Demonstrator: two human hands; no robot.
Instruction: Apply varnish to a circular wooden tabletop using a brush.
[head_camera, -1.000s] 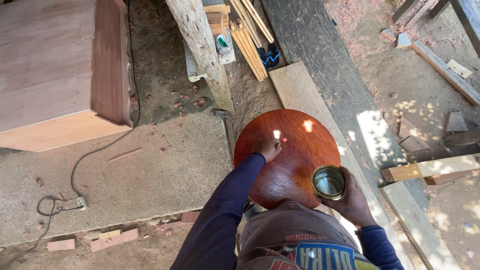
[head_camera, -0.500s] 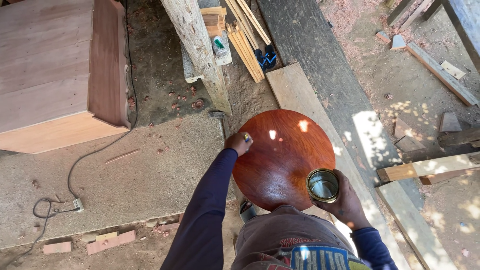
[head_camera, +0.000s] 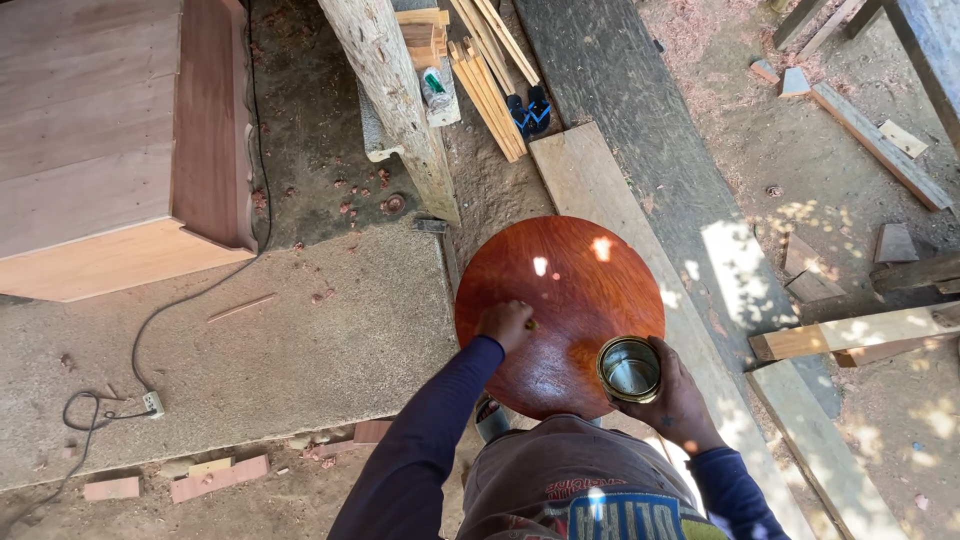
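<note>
A round reddish-brown glossy wooden top (head_camera: 580, 290) sits in front of me. My left hand (head_camera: 505, 322) rests on its left part with fingers closed, pressing something small against the wood; what it grips is hidden. My right hand (head_camera: 670, 395) holds an open metal can (head_camera: 629, 368) at the disc's lower right edge. Dark blue sleeves cover both my arms.
A large wooden cabinet (head_camera: 110, 140) lies at the upper left. A log post (head_camera: 395, 95) and a bundle of wooden strips (head_camera: 490, 80) stand behind the disc. Planks (head_camera: 620, 120) run to the right. A cable with a plug (head_camera: 150, 400) lies on the concrete slab.
My left hand has slid from the disc's upper left edge down to its lower left part. The can in my right hand has barely moved.
</note>
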